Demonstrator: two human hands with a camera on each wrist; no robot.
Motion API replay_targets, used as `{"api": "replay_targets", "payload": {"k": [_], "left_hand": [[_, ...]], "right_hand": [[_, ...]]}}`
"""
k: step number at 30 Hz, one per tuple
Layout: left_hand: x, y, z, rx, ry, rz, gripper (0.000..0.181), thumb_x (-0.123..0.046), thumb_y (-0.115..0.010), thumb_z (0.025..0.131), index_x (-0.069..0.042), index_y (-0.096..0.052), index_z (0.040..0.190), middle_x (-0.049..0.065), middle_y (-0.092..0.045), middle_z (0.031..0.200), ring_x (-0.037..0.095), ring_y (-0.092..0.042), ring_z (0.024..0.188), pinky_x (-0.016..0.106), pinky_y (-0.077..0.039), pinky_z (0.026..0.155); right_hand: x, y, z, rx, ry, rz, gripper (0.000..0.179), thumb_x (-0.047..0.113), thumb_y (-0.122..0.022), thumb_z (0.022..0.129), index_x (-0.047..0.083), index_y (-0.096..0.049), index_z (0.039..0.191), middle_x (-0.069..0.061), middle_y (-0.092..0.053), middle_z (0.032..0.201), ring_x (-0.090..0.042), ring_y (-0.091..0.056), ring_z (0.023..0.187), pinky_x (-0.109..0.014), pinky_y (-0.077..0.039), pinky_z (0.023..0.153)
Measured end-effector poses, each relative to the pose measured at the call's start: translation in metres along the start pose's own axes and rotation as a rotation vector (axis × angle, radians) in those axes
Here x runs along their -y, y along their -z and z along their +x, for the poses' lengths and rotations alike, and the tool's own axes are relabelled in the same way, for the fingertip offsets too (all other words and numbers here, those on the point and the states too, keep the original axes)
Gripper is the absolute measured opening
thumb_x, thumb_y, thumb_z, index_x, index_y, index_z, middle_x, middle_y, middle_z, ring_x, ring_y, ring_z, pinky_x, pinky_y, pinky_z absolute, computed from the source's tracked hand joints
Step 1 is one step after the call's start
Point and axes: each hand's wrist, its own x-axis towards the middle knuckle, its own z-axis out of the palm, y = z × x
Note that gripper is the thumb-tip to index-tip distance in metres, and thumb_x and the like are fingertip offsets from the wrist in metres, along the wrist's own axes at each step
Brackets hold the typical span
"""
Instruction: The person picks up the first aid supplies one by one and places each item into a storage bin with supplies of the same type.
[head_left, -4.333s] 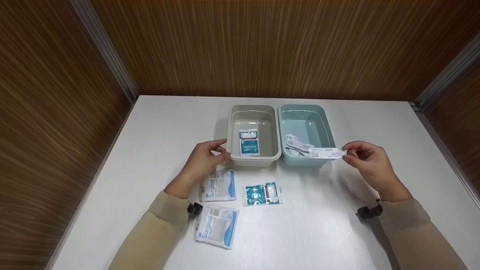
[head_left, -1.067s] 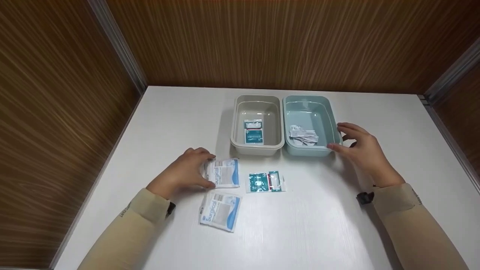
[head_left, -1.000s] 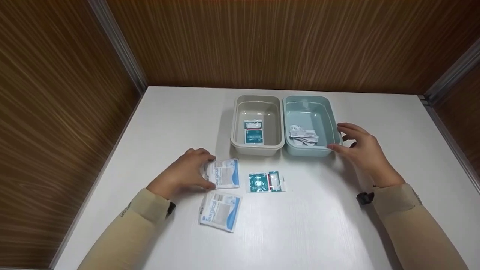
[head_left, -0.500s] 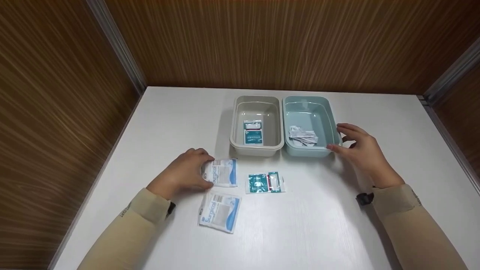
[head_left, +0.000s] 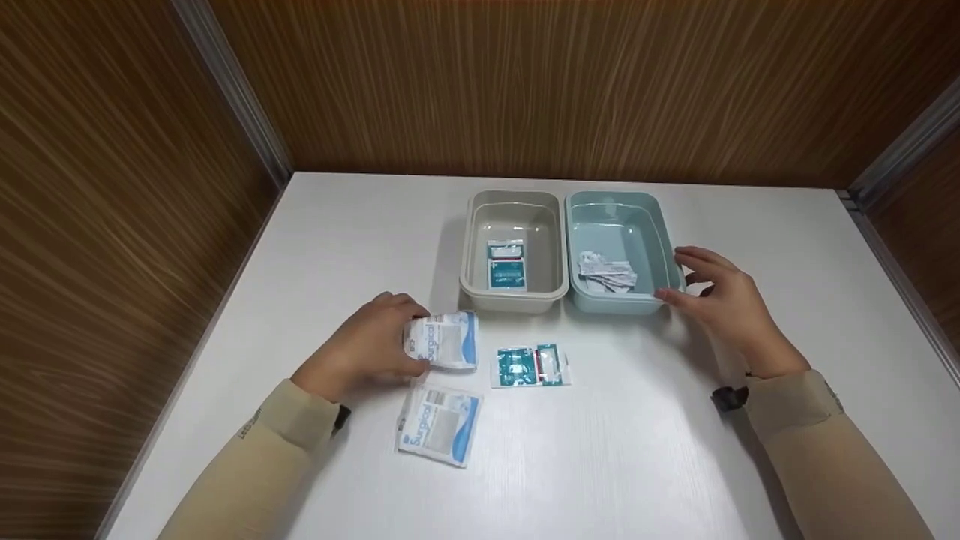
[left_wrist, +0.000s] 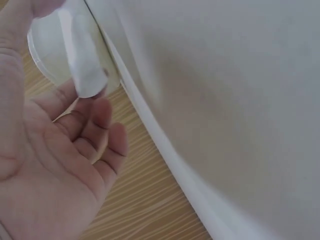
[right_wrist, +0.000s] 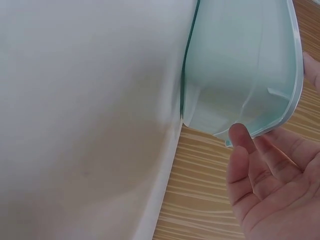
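The farther Surgical packet (head_left: 450,342), pinched by the left hand (head_left: 369,345), could be dropped through slackening, the right hand (head_left: 729,315) holding the light-blue tub (head_left: 615,304).

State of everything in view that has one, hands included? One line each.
left hand: pinches upper Surgical packet
upper Surgical packet: gripped at its left side
lower Surgical packet: lying on table, unheld
loose teal packet: lying on table, untouched
beige bin: upright, lidless, contains binned teal packet
binned teal packet: lying inside
blue bin: upright, lidless, contains white strips
white strips: piled, overlapping
right hand: holds blue bin's near-right corner
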Motion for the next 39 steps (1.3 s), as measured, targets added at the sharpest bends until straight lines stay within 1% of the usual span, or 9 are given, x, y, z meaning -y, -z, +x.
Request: {"api": "replay_targets", "payload": {"k": [4,7,13,20,26,30,33,36,39], "left_hand": [[-0.006,0.000,-0.001,-0.004,-0.028,-0.027,0.071,-0.034,-0.102,0.075,-0.013,-0.077,0.139,-0.003,-0.072,0.130,0.020,-0.058,0.118,0.043,-0.054,0.106],[-0.011,0.000,-0.002,-0.015,-0.048,-0.038,0.071,-0.033,-0.102,0.074,-0.013,-0.077,0.138,-0.003,-0.072,0.131,0.020,-0.058,0.119,0.043,-0.055,0.107],[-0.020,0.004,0.000,-0.033,-0.057,-0.052,0.072,-0.034,-0.103,0.074,-0.017,-0.077,0.139,-0.005,-0.072,0.136,0.019,-0.058,0.121,0.043,-0.056,0.108],[-0.031,0.015,0.002,-0.064,-0.140,-0.043,0.071,-0.032,-0.099,0.076,-0.012,-0.076,0.140,0.000,-0.074,0.137,0.022,-0.059,0.121,0.045,-0.055,0.106],[-0.037,0.024,0.009,-0.067,-0.113,-0.095,0.074,-0.027,-0.100,0.076,-0.014,-0.075,0.145,-0.004,-0.071,0.139,0.021,-0.057,0.124,0.045,-0.056,0.108],[-0.040,0.030,0.015,-0.073,-0.083,-0.123,0.075,-0.026,-0.102,0.076,-0.018,-0.074,0.146,-0.006,-0.069,0.140,0.020,-0.056,0.127,0.046,-0.057,0.109],[-0.042,0.035,0.023,-0.082,-0.080,-0.141,0.076,-0.026,-0.102,0.077,-0.019,-0.074,0.147,-0.006,-0.068,0.142,0.021,-0.055,0.129,0.047,-0.058,0.110],[-0.044,0.040,0.035,-0.091,-0.096,-0.151,0.079,-0.028,-0.103,0.076,-0.018,-0.072,0.149,-0.004,-0.068,0.144,0.021,-0.054,0.131,0.048,-0.057,0.113],[-0.046,0.044,0.048,-0.107,-0.123,-0.136,0.083,-0.031,-0.103,0.075,-0.015,-0.072,0.150,-0.001,-0.068,0.145,0.023,-0.054,0.132,0.048,-0.055,0.116]], "right_hand": [[-0.001,-0.001,0.000,-0.001,-0.009,0.000,0.082,0.046,-0.089,0.098,0.006,-0.060,0.163,-0.012,-0.051,0.175,-0.042,-0.065,0.132,-0.004,-0.044,0.080],[-0.001,-0.001,0.000,-0.007,-0.009,0.001,0.081,0.045,-0.090,0.098,0.006,-0.061,0.162,-0.013,-0.052,0.175,-0.042,-0.065,0.131,-0.003,-0.044,0.080],[-0.002,-0.002,0.000,0.001,-0.033,0.008,0.084,0.048,-0.089,0.098,0.008,-0.058,0.165,-0.010,-0.050,0.177,-0.041,-0.064,0.134,-0.004,-0.044,0.082],[-0.004,-0.001,-0.001,0.003,-0.018,0.024,0.079,0.043,-0.089,0.100,0.010,-0.059,0.165,-0.008,-0.049,0.177,-0.039,-0.063,0.132,-0.006,-0.044,0.083],[-0.005,-0.002,0.000,0.003,-0.021,0.030,0.080,0.044,-0.089,0.099,0.010,-0.058,0.165,-0.008,-0.050,0.177,-0.039,-0.064,0.133,-0.004,-0.043,0.083],[-0.005,-0.003,0.000,0.005,-0.025,0.023,0.081,0.045,-0.089,0.099,0.010,-0.058,0.166,-0.008,-0.049,0.178,-0.039,-0.064,0.132,-0.004,-0.043,0.083],[-0.005,-0.002,0.000,0.011,-0.040,0.017,0.082,0.047,-0.089,0.099,0.012,-0.057,0.167,-0.008,-0.048,0.178,-0.040,-0.063,0.134,-0.005,-0.044,0.082],[-0.004,-0.002,0.000,0.015,-0.050,0.012,0.083,0.048,-0.088,0.099,0.012,-0.057,0.167,-0.008,-0.047,0.179,-0.041,-0.063,0.135,-0.005,-0.044,0.081],[-0.004,-0.002,0.000,0.017,-0.054,0.006,0.083,0.049,-0.088,0.099,0.013,-0.056,0.167,-0.008,-0.047,0.179,-0.041,-0.063,0.135,-0.004,-0.044,0.082]]}}
